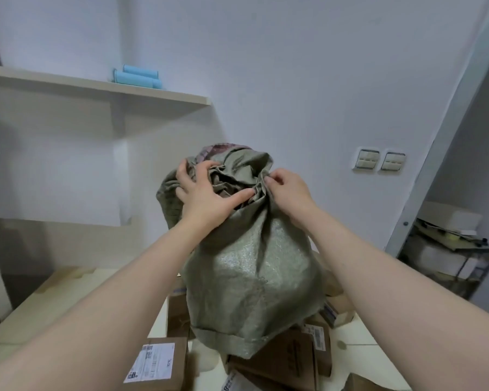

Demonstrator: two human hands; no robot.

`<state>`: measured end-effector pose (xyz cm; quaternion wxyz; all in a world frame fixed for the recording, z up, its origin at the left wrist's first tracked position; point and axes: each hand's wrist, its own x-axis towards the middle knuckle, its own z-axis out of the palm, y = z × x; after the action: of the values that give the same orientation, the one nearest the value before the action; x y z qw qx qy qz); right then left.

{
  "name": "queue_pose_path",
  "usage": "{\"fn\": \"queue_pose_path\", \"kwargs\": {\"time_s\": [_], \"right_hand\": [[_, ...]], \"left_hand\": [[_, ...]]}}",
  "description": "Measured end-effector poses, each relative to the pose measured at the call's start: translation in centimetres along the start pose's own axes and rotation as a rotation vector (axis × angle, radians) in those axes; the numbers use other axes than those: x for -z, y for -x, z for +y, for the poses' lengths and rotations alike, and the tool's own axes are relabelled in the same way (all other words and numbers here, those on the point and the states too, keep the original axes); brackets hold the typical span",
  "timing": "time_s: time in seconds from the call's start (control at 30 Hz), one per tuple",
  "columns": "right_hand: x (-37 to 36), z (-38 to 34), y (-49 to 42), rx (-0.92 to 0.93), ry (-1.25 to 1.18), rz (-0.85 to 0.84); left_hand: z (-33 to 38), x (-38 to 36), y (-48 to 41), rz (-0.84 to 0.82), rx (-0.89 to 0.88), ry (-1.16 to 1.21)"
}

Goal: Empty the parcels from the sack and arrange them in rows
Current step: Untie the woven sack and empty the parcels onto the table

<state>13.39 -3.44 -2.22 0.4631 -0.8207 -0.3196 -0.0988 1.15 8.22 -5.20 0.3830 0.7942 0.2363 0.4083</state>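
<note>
Parcels (280, 359) lie heaped under the sack (251, 272), blue rolls (137, 77) on the shelf (96, 87).

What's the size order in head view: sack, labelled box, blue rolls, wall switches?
1. sack
2. labelled box, though nearness to the camera enlarges it
3. blue rolls and switches: look alike, unranked

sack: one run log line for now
left hand grips sack top | right hand pinches top | sack over loose parcels | rows not started
</note>
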Motion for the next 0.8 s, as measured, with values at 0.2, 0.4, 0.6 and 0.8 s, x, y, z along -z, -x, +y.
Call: {"fn": "queue_pose_path", "kwargs": {"time_s": [0.2,0.4,0.6,0.8], "right_hand": [[0.6,-1.3,0.5,0.001,-0.044,0.027],[2.6,-3.6,-0.2,0.068,-0.138,0.171],[1.5,-3.3,0.3,-0.045,-0.359,-0.247],[-0.4,0.1,1.1,-0.161,0.123,-0.279]], "left_hand": [[1.3,0.2,0.5,-0.085,-0.032,-0.105],[3.0,0.7,-0.7,0.179,-0.23,-0.211],[2.3,-1.1,-0.4,0.03,-0.244,-0.072],[0.3,-2.3,0.4,-0.289,-0.215,0.252]]}}
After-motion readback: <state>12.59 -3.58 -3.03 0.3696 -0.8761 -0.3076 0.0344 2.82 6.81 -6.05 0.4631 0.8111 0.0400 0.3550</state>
